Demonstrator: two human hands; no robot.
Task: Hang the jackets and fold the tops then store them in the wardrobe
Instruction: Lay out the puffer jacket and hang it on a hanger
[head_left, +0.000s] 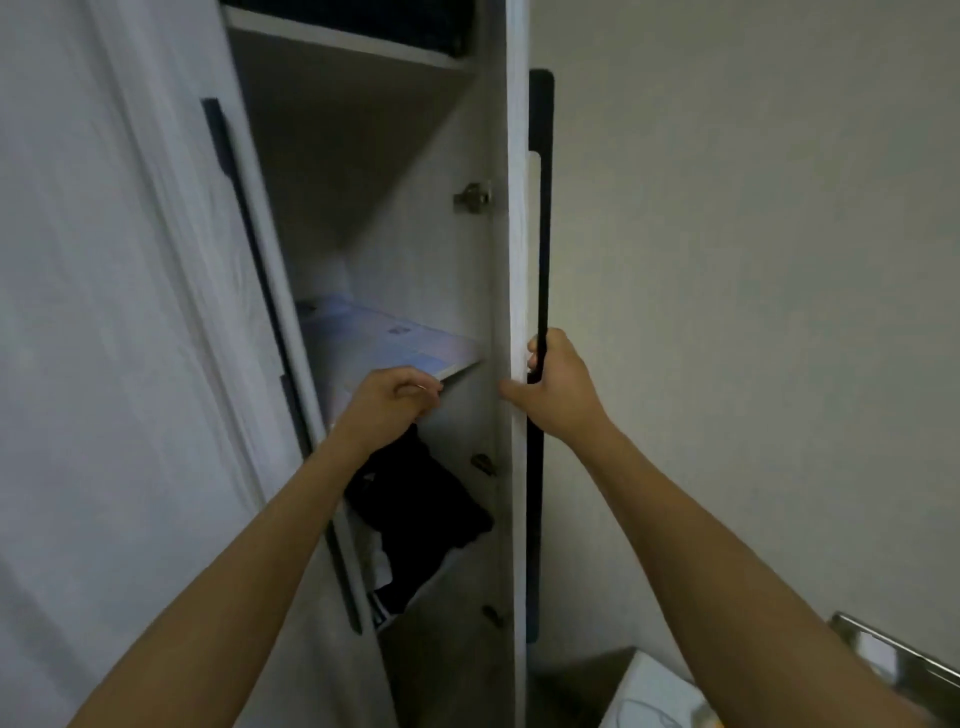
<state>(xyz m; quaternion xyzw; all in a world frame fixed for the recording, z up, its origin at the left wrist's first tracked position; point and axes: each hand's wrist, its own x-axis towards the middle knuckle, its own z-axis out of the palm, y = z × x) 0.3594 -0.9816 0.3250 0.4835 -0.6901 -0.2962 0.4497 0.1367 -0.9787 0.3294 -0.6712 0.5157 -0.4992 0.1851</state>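
The wardrobe stands open in front of me, its right door (511, 260) seen edge-on. My right hand (558, 387) grips the door's long black handle (543, 249), thumb on the door's edge. My left hand (387, 402) hangs in front of the middle shelf (452, 370) with its fingers loosely curled, holding nothing. On that shelf lies a pale blue folded cloth (384, 338). A black folded top (421, 499) sits on the shelf below, with white fabric (376, 556) beside it.
The left door (104, 312) is closed, with a black handle strip (244, 218). A dark item lies on the top shelf (363, 23). A bare wall is to the right. At the bottom right are a white object (654, 691) and a metal rail (904, 649).
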